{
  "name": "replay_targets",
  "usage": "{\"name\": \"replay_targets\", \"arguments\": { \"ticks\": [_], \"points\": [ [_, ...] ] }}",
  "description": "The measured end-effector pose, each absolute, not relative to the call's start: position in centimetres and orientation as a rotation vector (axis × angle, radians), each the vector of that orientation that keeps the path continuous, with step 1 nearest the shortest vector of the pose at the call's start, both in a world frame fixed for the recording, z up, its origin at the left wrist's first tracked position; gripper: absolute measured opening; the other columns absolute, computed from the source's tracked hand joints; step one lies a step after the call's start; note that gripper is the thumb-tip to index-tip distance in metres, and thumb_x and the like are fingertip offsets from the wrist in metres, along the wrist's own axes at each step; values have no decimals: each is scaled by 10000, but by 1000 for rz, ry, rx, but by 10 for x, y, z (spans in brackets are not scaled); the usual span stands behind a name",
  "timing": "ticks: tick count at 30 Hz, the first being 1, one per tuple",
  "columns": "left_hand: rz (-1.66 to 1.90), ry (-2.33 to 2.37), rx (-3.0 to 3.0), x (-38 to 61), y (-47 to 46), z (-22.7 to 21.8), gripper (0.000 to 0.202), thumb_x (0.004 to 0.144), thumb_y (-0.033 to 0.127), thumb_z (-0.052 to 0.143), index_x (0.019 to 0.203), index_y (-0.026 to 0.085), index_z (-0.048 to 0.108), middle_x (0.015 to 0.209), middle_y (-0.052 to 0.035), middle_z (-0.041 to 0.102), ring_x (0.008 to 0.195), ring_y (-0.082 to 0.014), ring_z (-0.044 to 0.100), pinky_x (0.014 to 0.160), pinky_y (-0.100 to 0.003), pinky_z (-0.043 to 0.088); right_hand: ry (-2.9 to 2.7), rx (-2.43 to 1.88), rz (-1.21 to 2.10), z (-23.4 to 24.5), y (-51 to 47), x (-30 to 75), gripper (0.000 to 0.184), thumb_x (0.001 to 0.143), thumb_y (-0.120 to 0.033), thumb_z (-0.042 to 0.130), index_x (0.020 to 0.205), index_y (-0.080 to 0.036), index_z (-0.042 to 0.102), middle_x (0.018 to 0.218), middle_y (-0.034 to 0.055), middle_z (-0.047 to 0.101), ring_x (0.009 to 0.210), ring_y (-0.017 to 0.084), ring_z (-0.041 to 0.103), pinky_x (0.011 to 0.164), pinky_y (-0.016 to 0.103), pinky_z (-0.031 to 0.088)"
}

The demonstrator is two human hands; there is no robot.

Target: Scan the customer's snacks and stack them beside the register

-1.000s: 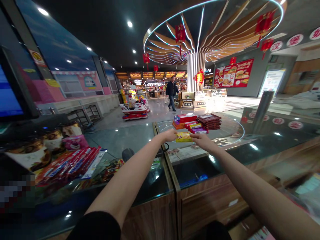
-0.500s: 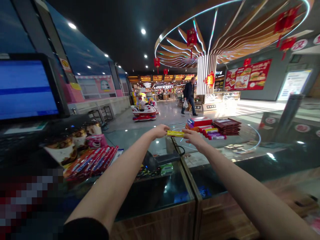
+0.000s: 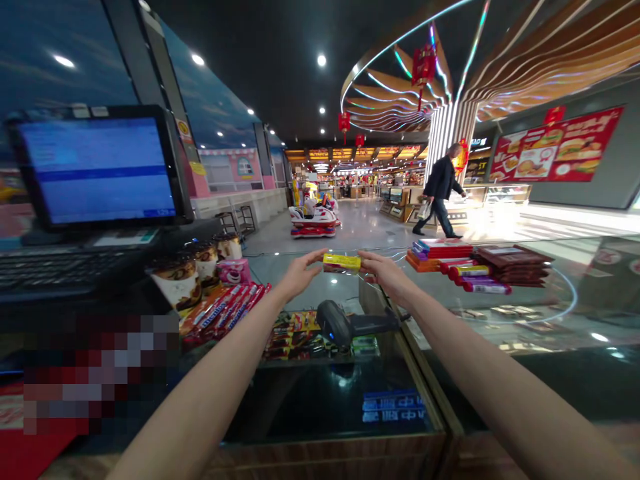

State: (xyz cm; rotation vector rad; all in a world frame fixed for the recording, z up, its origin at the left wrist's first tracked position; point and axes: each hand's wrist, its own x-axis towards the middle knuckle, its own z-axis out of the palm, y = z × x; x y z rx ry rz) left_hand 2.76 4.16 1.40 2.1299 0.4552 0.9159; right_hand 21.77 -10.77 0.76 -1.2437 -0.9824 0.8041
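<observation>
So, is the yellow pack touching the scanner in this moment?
Apart. In the head view, a strip of glass shows between the lower edge of the yellow pack and the scanner below it in the picture.

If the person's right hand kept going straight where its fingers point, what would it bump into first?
The yellow pack, right at the fingertips of the right hand. Past it, roughly in line, comes the left hand, though depth is hard to judge from this one view.

A slender, bare left forearm (image 3: 215, 380) and matching right forearm (image 3: 480, 353) taper to a slim-fingered left grip (image 3: 301, 273) and right grip (image 3: 386, 275).
</observation>
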Motion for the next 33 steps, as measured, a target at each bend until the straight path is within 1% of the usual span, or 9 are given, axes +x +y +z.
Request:
{"name": "replay_targets", "arguments": {
  "ticks": [4,9,13,15,18,22,26,28,33],
  "points": [
    [1090,471,2102,14,41,-8,539,777,175,600,1313,210,564,1325,-73,600,1231,-217,540,1100,-431,358,-1047,-1234,835,7,-105,203,470,817,-331,546,1276,-249,607,1199,49,663,1105,205,579,831,315,473],
    [1196,526,2086,11,27,-19,460,785,220,630,1245,221,614,1197,-72,650,1119,-215,605,1036,-417,432,-1148,-1281,821,2,-110,198,419,831,-311,523,1234,-292,638,1343,21,584,1210,226,510,942,391,429],
    [1197,600,2188,14,17,-17,401,792,218,634,1191,240,647,1076,-67,644,1036,-208,618,965,-405,480,-1114,-1298,821,0,-112,203,480,838,-295,518,1314,-315,569,1427,4,508,1272,228,468,1008,425,382],
    [1187,606,2199,15,15,-17,368,798,231,630,1165,242,656,1096,-75,614,1052,-212,604,923,-390,504,-1084,-1297,848,-2,-111,205,542,833,-293,532,1373,-318,504,1447,11,487,1287,230,461,1023,436,368],
    [1194,581,2137,14,15,-19,352,809,254,616,1158,237,650,1219,-92,550,1093,-212,587,901,-363,520,-1065,-1298,883,-4,-111,206,598,830,-289,540,1419,-312,439,1435,25,502,1289,226,467,1042,449,348],
    [1117,594,2031,13,14,-19,386,847,279,560,1227,224,599,1227,-92,599,1024,-202,628,902,-374,516,-1104,-1268,889,-4,-113,205,563,833,-282,548,1389,-316,469,1450,19,488,1308,227,448,1069,475,313],
    [1049,671,1906,13,13,-15,429,854,351,559,1253,195,558,1184,-108,634,1028,-224,624,826,-367,546,-1167,-1238,866,-5,-115,204,523,829,-249,541,1347,-311,513,1442,21,498,1316,231,436,1091,494,279],
    [1016,681,1815,13,11,-13,444,860,384,552,1256,184,534,1176,-115,631,1008,-222,631,783,-355,561,-1192,-1227,860,-6,-115,204,517,826,-242,545,1337,-319,521,1443,19,497,1309,233,444,1082,496,296],
    [991,770,1630,13,8,-9,512,845,429,591,1275,207,424,1047,-90,663,825,-184,667,680,-335,572,-1279,-1189,861,-9,-114,203,520,811,-225,582,1319,-325,532,1475,20,457,1270,230,482,969,437,444]
  ]
}}
